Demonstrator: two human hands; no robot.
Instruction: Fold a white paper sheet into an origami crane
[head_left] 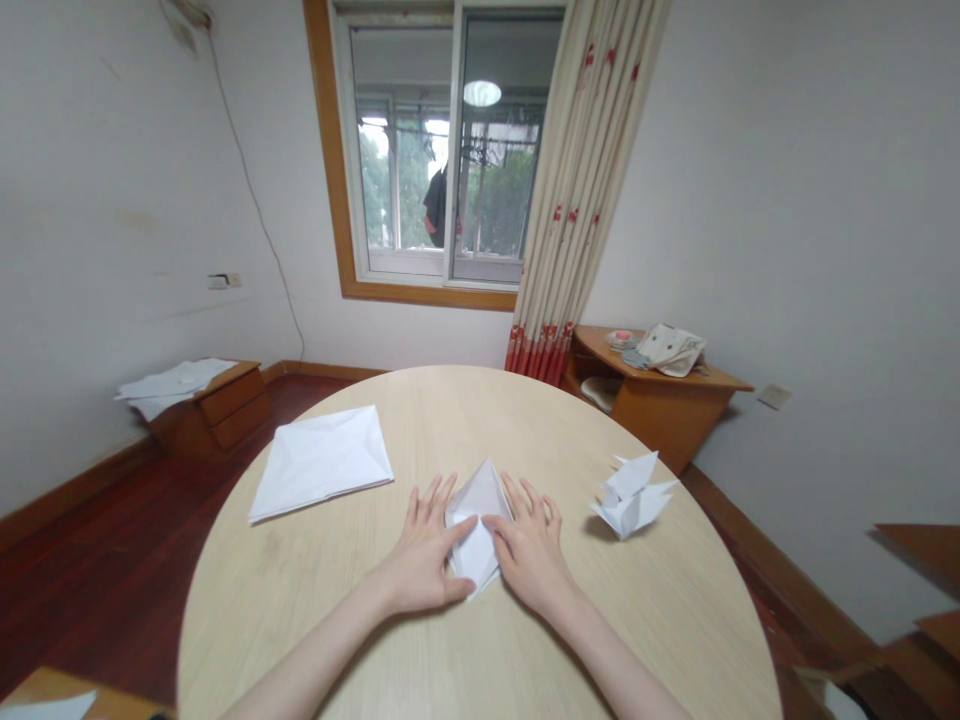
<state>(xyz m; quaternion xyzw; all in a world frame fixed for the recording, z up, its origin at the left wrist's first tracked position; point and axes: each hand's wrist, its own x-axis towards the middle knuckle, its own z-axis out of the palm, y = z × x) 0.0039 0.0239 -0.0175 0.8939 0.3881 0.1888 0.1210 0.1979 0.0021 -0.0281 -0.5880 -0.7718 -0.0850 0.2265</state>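
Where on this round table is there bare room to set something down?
Bare tabletop lies between the folded paper and the far edge, between the right hand and the paper figure, and between the forearms. It's crowded mid-table, where the left hand and right hand touch the folded paper; white sheets cover part of the left.

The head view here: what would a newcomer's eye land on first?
Probably the left hand and right hand at the centre, touching a folded white paper on the round table. Next, the spiky paper model near the table's right edge and the flat white paper toward its left. Behind, a red-patterned curtain hangs beside the window.
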